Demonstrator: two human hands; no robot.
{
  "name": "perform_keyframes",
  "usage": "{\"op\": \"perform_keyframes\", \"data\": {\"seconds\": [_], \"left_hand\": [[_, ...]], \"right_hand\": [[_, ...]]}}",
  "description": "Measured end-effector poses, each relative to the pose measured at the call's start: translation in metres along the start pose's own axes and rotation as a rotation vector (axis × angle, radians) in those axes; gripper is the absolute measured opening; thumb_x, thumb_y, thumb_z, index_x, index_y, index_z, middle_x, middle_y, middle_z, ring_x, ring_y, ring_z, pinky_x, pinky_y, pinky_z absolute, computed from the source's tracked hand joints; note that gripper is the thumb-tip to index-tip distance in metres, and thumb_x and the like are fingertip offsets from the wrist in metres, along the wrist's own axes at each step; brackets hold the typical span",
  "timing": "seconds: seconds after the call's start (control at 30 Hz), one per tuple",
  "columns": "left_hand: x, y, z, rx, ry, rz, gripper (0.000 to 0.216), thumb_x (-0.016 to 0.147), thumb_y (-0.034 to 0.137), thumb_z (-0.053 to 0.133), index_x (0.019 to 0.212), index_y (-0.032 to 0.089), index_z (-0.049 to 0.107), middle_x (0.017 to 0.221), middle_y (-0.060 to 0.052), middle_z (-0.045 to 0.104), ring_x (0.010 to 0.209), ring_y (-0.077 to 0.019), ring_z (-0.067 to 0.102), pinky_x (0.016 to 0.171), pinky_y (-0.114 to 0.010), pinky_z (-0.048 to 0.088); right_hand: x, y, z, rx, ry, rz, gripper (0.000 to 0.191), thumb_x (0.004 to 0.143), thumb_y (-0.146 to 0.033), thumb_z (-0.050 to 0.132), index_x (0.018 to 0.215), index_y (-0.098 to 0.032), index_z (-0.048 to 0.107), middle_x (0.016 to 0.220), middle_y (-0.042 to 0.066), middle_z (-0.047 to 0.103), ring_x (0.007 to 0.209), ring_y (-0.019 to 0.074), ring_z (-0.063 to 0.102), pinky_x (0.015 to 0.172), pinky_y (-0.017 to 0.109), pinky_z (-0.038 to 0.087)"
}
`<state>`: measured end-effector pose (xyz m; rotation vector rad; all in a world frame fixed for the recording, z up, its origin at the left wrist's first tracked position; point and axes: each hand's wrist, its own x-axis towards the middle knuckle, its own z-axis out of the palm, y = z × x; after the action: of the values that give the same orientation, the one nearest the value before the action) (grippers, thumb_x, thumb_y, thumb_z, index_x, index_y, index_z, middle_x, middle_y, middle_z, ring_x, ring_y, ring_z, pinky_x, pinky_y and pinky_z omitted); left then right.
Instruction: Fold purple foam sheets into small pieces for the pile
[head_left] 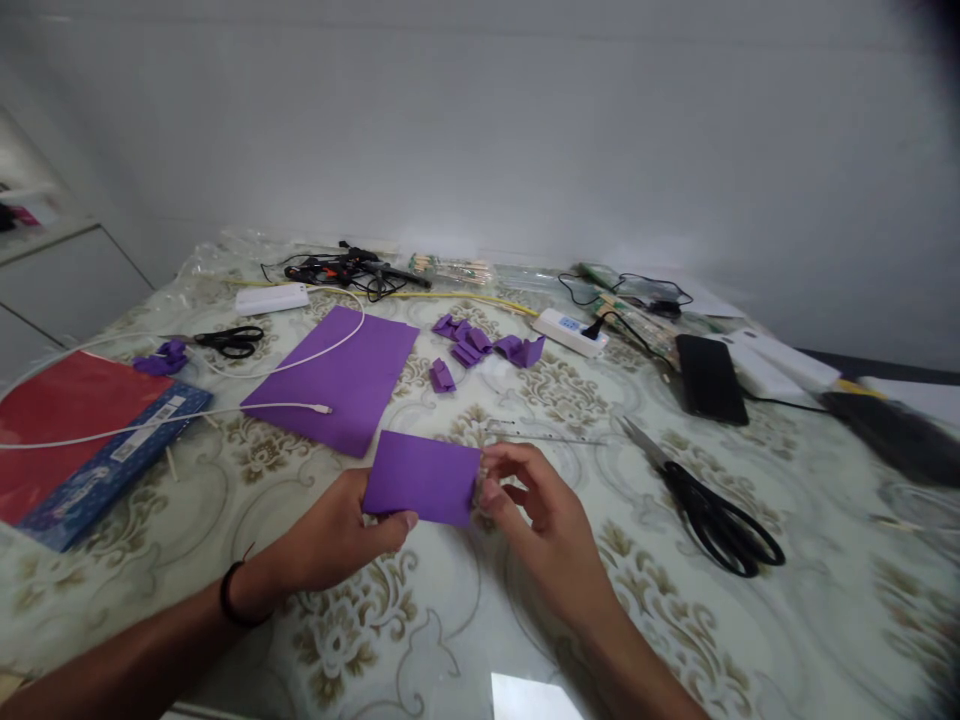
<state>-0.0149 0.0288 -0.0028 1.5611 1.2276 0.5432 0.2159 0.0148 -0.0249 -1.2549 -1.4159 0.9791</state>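
Both of my hands hold a small purple paper rectangle (424,478) just above the patterned table. My left hand (337,535) grips its lower left corner, thumb pressed on the front. My right hand (536,515) pinches its right edge between thumb and fingertips. A larger purple sheet (334,378) lies flat just behind, with a white cable (247,408) across it. Several folded purple pieces (480,345) lie further back.
Large black scissors (712,510) lie right of my right hand; smaller black scissors (229,342) sit back left. A red sheet and blue packet (90,445) are at the left edge. A white power strip (570,330), a black phone (709,378) and tangled cables (352,268) are at the back.
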Motion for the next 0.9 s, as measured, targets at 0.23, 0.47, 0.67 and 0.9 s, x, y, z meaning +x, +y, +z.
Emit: {"op": "perform_keyframes", "data": {"seconds": [0.23, 0.47, 0.67, 0.9], "left_hand": [[-0.001, 0.006, 0.001, 0.031, -0.081, 0.021, 0.015, 0.085, 0.031, 0.063, 0.078, 0.018, 0.06, 0.07, 0.002, 0.063, 0.063, -0.0141, 0.055, 0.058, -0.023, 0.043], [0.001, 0.001, 0.002, -0.005, -0.09, -0.02, 0.02, 0.088, 0.031, 0.063, 0.073, 0.018, 0.06, 0.066, 0.002, 0.062, 0.06, -0.0127, 0.054, 0.057, -0.023, 0.041], [0.001, 0.001, 0.001, 0.01, -0.095, -0.069, 0.025, 0.087, 0.035, 0.062, 0.069, 0.017, 0.06, 0.065, 0.0, 0.063, 0.06, -0.0141, 0.057, 0.057, -0.024, 0.043], [0.003, -0.005, 0.001, 0.0, -0.111, -0.059, 0.027, 0.09, 0.034, 0.063, 0.07, 0.016, 0.065, 0.066, -0.001, 0.069, 0.061, -0.0146, 0.061, 0.06, -0.024, 0.046]], "right_hand": [[0.0, 0.002, 0.0, -0.109, -0.067, -0.163, 0.031, 0.098, -0.024, 0.064, 0.127, -0.032, 0.072, 0.131, 0.01, 0.064, 0.118, 0.025, 0.063, 0.087, 0.036, 0.061], [0.0, 0.004, 0.0, -0.121, -0.106, -0.161, 0.032, 0.097, -0.023, 0.067, 0.127, -0.031, 0.073, 0.131, 0.01, 0.065, 0.121, 0.0268, 0.063, 0.086, 0.038, 0.061], [-0.003, 0.003, 0.002, -0.105, -0.152, -0.145, 0.042, 0.098, -0.022, 0.067, 0.138, -0.034, 0.069, 0.136, 0.009, 0.063, 0.122, 0.0248, 0.063, 0.088, 0.037, 0.061], [-0.004, 0.001, 0.004, -0.122, -0.163, -0.161, 0.037, 0.096, -0.022, 0.068, 0.13, -0.034, 0.074, 0.131, 0.009, 0.063, 0.12, 0.0256, 0.064, 0.091, 0.039, 0.06]]}}
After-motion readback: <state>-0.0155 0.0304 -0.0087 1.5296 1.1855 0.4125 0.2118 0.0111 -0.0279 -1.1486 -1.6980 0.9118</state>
